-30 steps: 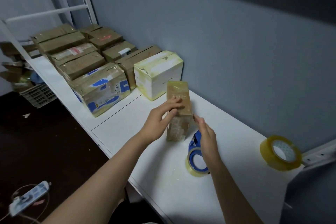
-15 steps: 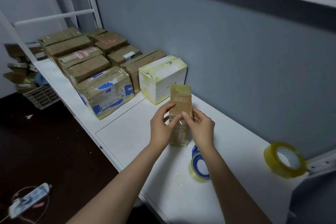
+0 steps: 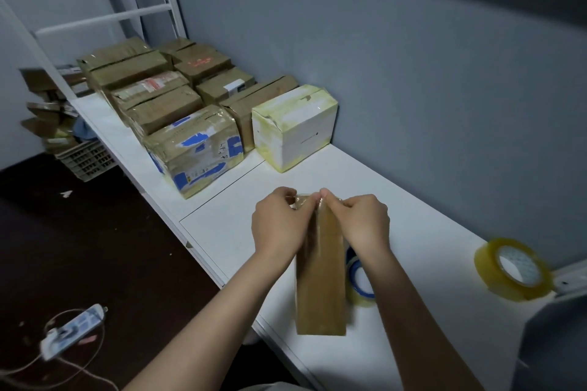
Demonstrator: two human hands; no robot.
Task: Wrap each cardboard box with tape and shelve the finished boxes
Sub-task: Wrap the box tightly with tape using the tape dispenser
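On the dark floor at the far left lies a white power strip [image 3: 73,332] with its cord, and beyond it a plastic basket [image 3: 85,159] sits under the end of the white shelf [image 3: 413,225]. Along the shelf stands a row of brown taped boxes [image 3: 152,95], then a crumpled one with blue marks [image 3: 197,149] and a white box [image 3: 295,124] edged in yellowish tape against the grey wall. In the middle, the left hand [image 3: 279,225] pinches the far end of a narrow cardboard box [image 3: 320,279] with curled fingers. This box is long and slim, plain brown, and its face shines with a skin of clear tape that wrinkles at the far end. It hangs over the near part of the shelf with its long face toward the camera; whether its near end touches the surface cannot be told. The right hand [image 3: 362,225] pinches the same far end from the other side, thumb and fingers closed on it. Just beside the box, partly behind it, lies a tape roll with a blue core [image 3: 360,282], and well apart, at the right end of the shelf, a yellowish tape roll [image 3: 511,270] stands tilted.
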